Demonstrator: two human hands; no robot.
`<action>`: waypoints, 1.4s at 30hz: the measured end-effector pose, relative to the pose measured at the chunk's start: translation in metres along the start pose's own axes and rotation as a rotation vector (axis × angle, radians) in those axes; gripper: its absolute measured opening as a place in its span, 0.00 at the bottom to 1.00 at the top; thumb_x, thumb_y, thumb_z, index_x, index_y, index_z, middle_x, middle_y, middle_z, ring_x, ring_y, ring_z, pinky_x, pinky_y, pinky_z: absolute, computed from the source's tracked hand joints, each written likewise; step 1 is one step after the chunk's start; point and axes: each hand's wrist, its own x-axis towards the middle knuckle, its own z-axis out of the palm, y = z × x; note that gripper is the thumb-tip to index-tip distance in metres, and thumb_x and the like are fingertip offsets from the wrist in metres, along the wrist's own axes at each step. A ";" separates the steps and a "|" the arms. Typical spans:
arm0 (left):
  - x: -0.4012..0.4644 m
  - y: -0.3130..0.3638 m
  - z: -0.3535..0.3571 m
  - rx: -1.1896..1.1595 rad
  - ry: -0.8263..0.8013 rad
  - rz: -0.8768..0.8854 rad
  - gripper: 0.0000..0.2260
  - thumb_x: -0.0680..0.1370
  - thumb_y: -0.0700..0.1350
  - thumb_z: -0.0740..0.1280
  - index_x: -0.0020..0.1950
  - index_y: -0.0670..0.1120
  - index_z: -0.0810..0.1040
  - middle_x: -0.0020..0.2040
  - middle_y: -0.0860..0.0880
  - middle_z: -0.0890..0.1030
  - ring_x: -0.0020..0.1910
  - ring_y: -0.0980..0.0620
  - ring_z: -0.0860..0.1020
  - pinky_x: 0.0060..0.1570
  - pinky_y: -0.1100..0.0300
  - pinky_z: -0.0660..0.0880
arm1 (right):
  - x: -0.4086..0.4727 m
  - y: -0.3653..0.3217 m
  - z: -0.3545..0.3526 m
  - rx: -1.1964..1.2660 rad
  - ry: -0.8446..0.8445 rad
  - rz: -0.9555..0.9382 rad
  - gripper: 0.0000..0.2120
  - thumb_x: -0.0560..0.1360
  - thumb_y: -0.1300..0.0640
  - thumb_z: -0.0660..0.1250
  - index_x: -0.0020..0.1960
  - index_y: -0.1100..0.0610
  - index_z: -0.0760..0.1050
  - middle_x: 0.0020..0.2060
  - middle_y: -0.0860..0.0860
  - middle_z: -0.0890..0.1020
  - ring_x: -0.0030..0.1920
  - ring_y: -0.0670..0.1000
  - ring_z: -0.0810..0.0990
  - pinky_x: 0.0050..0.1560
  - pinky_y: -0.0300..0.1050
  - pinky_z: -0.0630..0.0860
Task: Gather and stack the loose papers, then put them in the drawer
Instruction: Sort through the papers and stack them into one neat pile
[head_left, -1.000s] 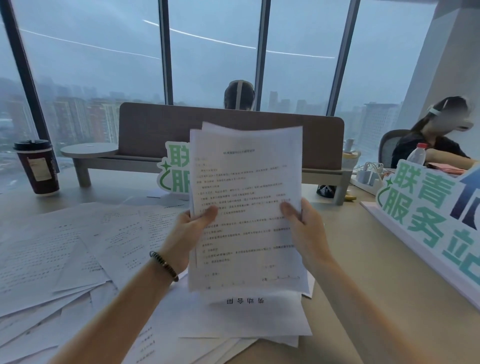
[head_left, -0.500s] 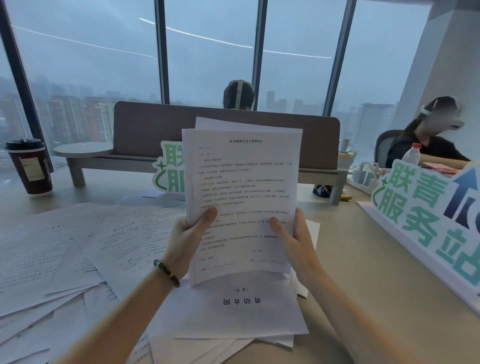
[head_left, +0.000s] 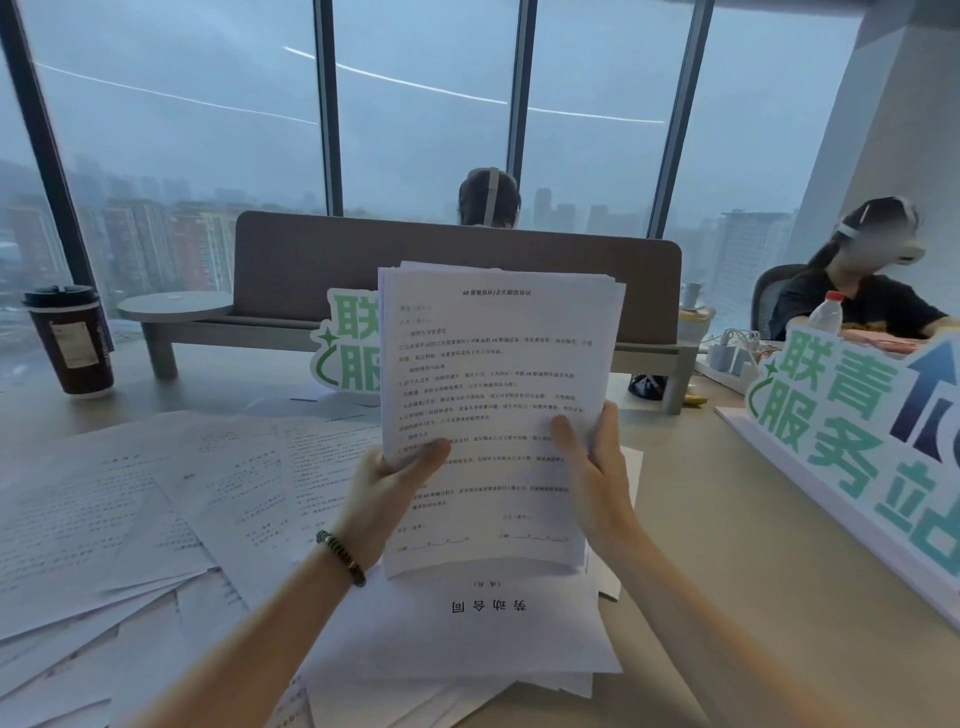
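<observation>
I hold a stack of printed white papers (head_left: 493, 384) upright in front of me, its bottom edge resting on the sheets below. My left hand (head_left: 392, 488) grips the stack's left edge, thumb on the front page. My right hand (head_left: 597, 467) grips its right edge. Beneath the stack lies a sheet with a large printed title (head_left: 488, 608). Many loose papers (head_left: 130, 519) lie spread and overlapping across the left of the desk (head_left: 727, 597). No drawer is in view.
A dark coffee cup (head_left: 70, 340) stands at the far left. A brown divider (head_left: 457, 270) crosses the back of the desk, a green-lettered sign (head_left: 348, 348) before it. A large sign (head_left: 852, 436) lines the right edge. Two people sit beyond.
The stack has dropped lower and its sheets sit more evenly at the top. My right hand slid from the front to the right edge. The view moved slightly.
</observation>
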 end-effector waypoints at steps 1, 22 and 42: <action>0.000 0.000 0.000 0.005 -0.002 0.002 0.09 0.75 0.45 0.70 0.54 0.47 0.83 0.50 0.45 0.86 0.49 0.44 0.85 0.47 0.45 0.82 | -0.005 0.005 0.001 -0.015 -0.006 0.003 0.06 0.82 0.53 0.62 0.56 0.50 0.66 0.49 0.37 0.82 0.51 0.43 0.82 0.51 0.50 0.81; 0.004 -0.005 -0.001 0.070 -0.006 -0.018 0.08 0.79 0.46 0.66 0.55 0.47 0.83 0.50 0.46 0.86 0.50 0.45 0.84 0.49 0.47 0.81 | -0.012 0.010 0.001 -0.173 -0.007 -0.048 0.20 0.83 0.50 0.60 0.71 0.41 0.59 0.60 0.35 0.77 0.57 0.35 0.76 0.54 0.41 0.74; 0.022 -0.028 -0.039 0.494 0.056 -0.586 0.13 0.81 0.47 0.65 0.54 0.37 0.81 0.45 0.40 0.85 0.43 0.41 0.84 0.45 0.51 0.81 | 0.021 0.046 -0.051 -1.034 -0.170 0.534 0.31 0.79 0.42 0.61 0.77 0.50 0.56 0.70 0.57 0.72 0.69 0.61 0.70 0.64 0.54 0.70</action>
